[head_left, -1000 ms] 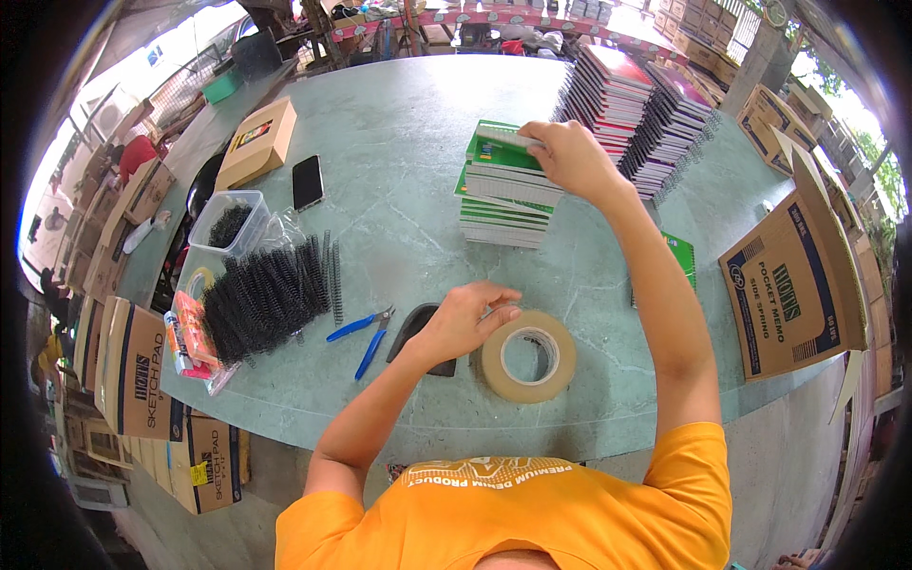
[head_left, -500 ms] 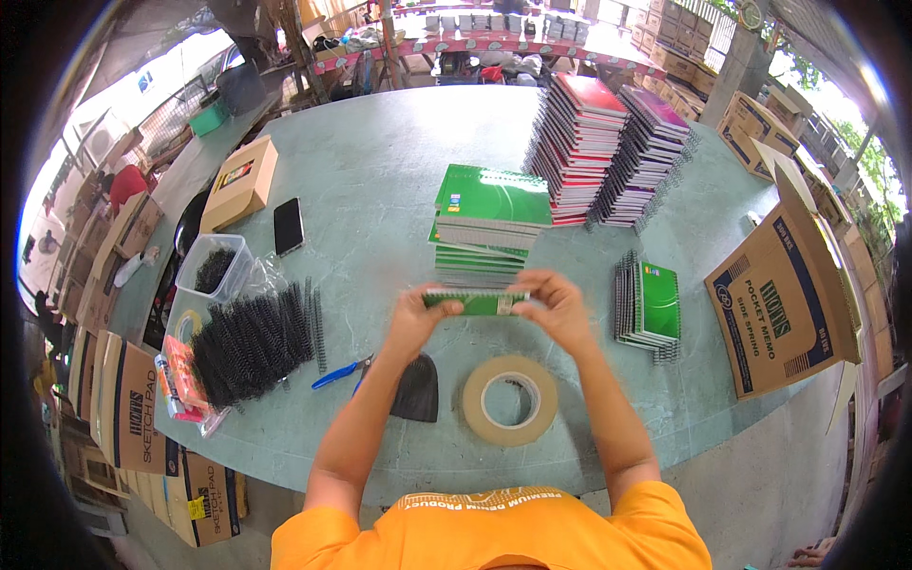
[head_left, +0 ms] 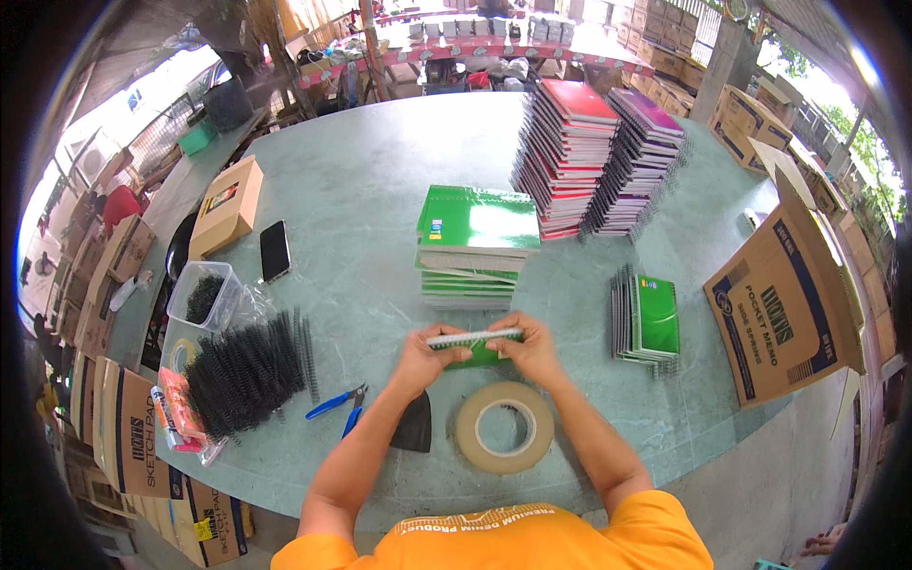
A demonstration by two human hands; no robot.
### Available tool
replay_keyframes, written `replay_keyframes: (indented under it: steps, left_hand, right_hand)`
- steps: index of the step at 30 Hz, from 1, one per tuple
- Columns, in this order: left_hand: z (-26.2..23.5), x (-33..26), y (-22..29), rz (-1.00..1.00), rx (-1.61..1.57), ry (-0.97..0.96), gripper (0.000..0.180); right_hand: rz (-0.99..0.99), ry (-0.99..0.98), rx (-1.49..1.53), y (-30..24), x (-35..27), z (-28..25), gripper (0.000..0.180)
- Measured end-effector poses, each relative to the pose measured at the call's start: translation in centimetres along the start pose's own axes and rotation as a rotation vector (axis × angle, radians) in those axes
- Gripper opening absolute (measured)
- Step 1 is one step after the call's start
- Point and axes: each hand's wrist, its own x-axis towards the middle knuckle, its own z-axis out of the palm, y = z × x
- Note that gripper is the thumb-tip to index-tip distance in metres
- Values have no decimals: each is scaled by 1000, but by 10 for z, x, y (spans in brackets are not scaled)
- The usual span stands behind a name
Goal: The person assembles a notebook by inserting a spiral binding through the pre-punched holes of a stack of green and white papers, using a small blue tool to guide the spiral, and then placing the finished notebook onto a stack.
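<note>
A small green notebook (head_left: pixel 486 355) is held between my two hands, its pale long edge turned upward. My left hand (head_left: pixel 419 361) grips its left end, with the thumb lying across the green cover. Around the other end my right hand (head_left: pixel 532 351) is closed, the thumb also pressing the cover. Just beyond my fingers stands a stack of green notebooks (head_left: pixel 478 228). Closer to me lie a wide roll of tape (head_left: pixel 463 432), a dark flat scraper-like piece (head_left: pixel 412 425) partly under my left forearm, and blue-handled cutters (head_left: pixel 334 403).
On the left are black spiral coils (head_left: pixel 249 372), a clear plastic tub (head_left: pixel 226 296), a phone (head_left: pixel 275 252) and a tan box (head_left: pixel 226 206). Red notebooks (head_left: pixel 567 157), purple notebooks (head_left: pixel 638 161), a smaller green spiral-bound stack (head_left: pixel 657 316) and an open carton (head_left: pixel 779 309) stand to the right.
Both hands have come a little nearer to me and closer together. The notebook has tipped so that its pale edge shows on top; my right fingers have settled around its end.
</note>
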Motion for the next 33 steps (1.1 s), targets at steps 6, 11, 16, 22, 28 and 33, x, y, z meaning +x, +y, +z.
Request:
replay_keyframes:
  steps: [6, 11, 16, 22, 28, 33]
  left_hand:
    - [-1, 2, 15, 122, -6, 28, 41]
    - [3, 10, 11, 96, -117, 116, 42]
    - [-17, 18, -12, 38, 179, -70, 23]
    - [-4, 23, -19, 172, 267, 49, 24]
    - [-51, 5, -25, 404, 707, -25, 32]
    - [-21, -74, 40, 628, 744, -163, 34]
  right_hand:
    - [164, -8, 163, -14, 9, 7, 19]
    - [127, -48, 1, 6, 11, -1, 14]
    - [132, -128, -77, 19, 11, 8, 17]
    - [-349, -13, -522, -16, 17, -2, 49]
    - [-364, -227, -938, -31, 20, 41, 33]
    - [-282, -195, -1083, 8, 25, 23, 23]
